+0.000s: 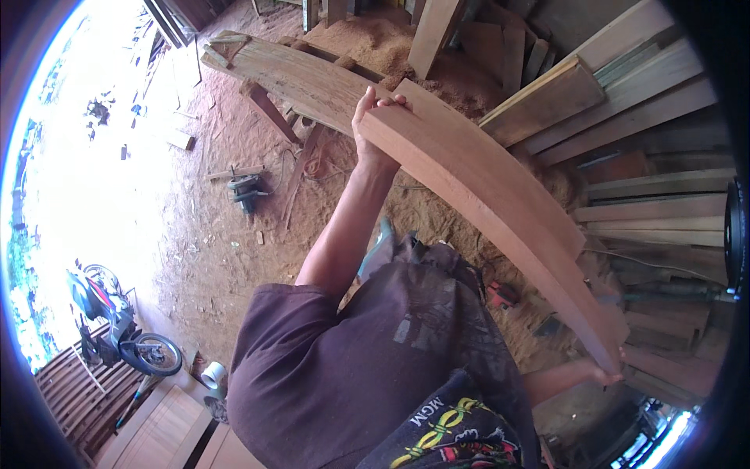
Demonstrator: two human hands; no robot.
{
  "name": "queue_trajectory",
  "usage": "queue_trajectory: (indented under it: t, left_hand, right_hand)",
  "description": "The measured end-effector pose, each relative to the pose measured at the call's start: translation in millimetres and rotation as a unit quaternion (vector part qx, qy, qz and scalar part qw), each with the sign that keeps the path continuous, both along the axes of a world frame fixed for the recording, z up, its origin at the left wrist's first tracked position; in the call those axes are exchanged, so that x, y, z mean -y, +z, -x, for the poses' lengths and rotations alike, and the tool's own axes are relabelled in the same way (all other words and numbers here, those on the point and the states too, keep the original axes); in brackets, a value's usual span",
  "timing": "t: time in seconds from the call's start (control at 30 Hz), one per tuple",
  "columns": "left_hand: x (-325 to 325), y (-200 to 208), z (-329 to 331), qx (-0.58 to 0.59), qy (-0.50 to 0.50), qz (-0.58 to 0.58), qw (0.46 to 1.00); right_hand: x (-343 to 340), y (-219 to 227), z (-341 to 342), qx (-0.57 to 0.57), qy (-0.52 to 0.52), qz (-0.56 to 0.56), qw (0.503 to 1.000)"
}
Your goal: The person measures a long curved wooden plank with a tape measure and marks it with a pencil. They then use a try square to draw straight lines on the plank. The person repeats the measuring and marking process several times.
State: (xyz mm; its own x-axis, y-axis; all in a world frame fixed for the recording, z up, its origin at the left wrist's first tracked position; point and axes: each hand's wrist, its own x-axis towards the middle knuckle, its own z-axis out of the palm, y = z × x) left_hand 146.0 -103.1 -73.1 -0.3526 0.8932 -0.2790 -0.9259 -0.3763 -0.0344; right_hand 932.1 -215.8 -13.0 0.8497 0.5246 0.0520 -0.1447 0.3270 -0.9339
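I carry a long, thick reddish-brown wooden plank [476, 168] in both hands, held slantwise in front of my body. My left hand [373, 129] is closed round its upper left end, thumb up along the end and fingertips over the top face. At the lower right, my right hand [598, 373] grips the other end; its fingers are small and partly hidden there. Just beyond my left hand lies a long, rough wooden board [305, 78] on a trestle, and the plank's end overlaps it in view.
Wood lengths [625, 102] lean and lie stacked along the right. A dark power tool [247, 191] sits on the sawdust-covered floor [211, 250], and a red tool [501, 295] lies by my feet. A motorcycle [125, 332] stands at the left; flat wooden panels [160, 430] lie lower left.
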Motion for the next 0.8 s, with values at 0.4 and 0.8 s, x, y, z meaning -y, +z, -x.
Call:
queue_trajectory:
  t: [0.4,0.8]
  left_hand:
    - [32,-17,-5,-0.487,0.048,0.254,0.834]
    - [40,-87,21,-0.664,-0.04,0.372,0.648]
  right_hand:
    - [-56,-50,78,0.115,0.065,0.228,0.964]
    - [-89,-86,98,0.217,0.122,0.428,0.869]
